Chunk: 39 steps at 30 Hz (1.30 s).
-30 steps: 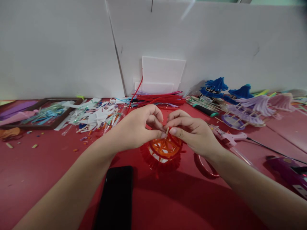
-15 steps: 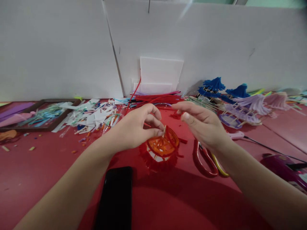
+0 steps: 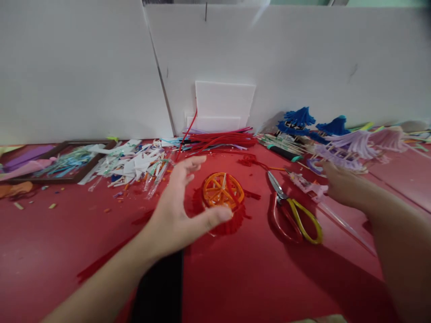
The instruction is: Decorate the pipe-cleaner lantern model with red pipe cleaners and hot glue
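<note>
A round orange and red piece (image 3: 222, 190) with spokes and a red fringe lies on the red table (image 3: 235, 278). My left hand (image 3: 183, 211) is open at its left side, fingers apart, the thumb over its near edge. Over at the right, my right hand (image 3: 340, 184) reaches toward the lilac model (image 3: 353, 146) and a pink glue gun (image 3: 314, 188); its fingertips are hard to make out. Scissors (image 3: 286, 202) with red and yellow handles lie between the round piece and my right forearm.
A black phone (image 3: 161, 287) lies under my left forearm. Behind are red pipe cleaners (image 3: 222, 141), white scraps (image 3: 138, 163), a brown frame (image 3: 76, 176) and blue fringed models (image 3: 301, 117). White boards (image 3: 225, 103) lean on the grey partition (image 3: 303, 54).
My right hand has moved away to the right, uncovering the scissors and glue gun. My left hand has let go of the stick at the round piece and spread its fingers.
</note>
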Available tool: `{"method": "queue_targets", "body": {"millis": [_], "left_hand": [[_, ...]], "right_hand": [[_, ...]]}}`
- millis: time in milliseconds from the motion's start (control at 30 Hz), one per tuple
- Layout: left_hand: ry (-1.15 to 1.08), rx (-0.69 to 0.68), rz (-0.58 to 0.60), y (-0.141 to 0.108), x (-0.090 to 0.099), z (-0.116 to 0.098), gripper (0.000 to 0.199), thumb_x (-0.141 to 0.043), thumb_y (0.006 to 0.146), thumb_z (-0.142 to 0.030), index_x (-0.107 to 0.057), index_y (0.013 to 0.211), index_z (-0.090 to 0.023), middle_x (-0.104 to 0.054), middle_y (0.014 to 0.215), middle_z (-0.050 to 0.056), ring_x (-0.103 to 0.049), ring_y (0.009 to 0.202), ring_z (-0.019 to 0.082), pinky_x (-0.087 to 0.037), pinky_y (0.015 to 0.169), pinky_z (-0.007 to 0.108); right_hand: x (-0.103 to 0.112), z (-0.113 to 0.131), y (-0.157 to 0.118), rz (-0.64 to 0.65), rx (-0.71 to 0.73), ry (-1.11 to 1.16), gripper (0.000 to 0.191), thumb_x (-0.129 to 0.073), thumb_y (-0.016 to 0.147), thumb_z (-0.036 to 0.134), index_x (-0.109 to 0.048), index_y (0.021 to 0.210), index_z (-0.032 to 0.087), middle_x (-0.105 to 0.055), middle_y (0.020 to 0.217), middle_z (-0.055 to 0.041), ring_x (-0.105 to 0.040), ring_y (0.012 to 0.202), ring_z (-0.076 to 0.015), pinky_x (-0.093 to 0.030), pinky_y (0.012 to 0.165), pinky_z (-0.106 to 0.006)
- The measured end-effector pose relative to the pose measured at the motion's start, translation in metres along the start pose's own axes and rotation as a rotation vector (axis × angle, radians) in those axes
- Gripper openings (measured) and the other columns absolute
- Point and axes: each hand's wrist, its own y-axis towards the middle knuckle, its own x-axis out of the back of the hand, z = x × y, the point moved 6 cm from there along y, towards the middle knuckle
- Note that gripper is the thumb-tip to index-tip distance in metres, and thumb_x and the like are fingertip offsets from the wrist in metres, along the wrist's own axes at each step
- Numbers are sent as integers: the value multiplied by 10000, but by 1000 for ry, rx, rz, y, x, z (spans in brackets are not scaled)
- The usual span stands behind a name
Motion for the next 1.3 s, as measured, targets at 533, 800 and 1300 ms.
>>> {"method": "queue_targets", "body": {"millis": [533, 800, 1300], "left_hand": [[-100, 135, 47, -15, -17, 31, 828, -644, 704, -169, -89, 1313, -252, -383, 1328, 189, -401, 1329, 314, -355, 1073, 563], [95, -17, -10, -14, 1, 14, 567, -512, 771, -211, -299, 1295, -252, -362, 1401, 111, -307, 1360, 293, -228, 1142, 543], [216, 24, -100, 10, -9, -15, 450, -637, 787, -326, -426, 1156, -178, -587, 1041, 70, -590, 988, 198, -472, 903, 379]], "right_hand": [[32, 12, -1, 78, -18, -122, 290, -647, 617, 103, -581, 879, 209, -647, 951, -179, -588, 912, -281, -408, 728, -392], [59, 88, -12, -350, 33, 222, 128, -607, 698, 176, -499, 699, 246, -515, 628, 0, -452, 558, -130, -338, 544, -307], [-2, 183, -6, -336, 520, 255, 205, -569, 746, 241, -601, 945, 198, -651, 858, -76, -574, 805, -234, -437, 739, -364]]}}
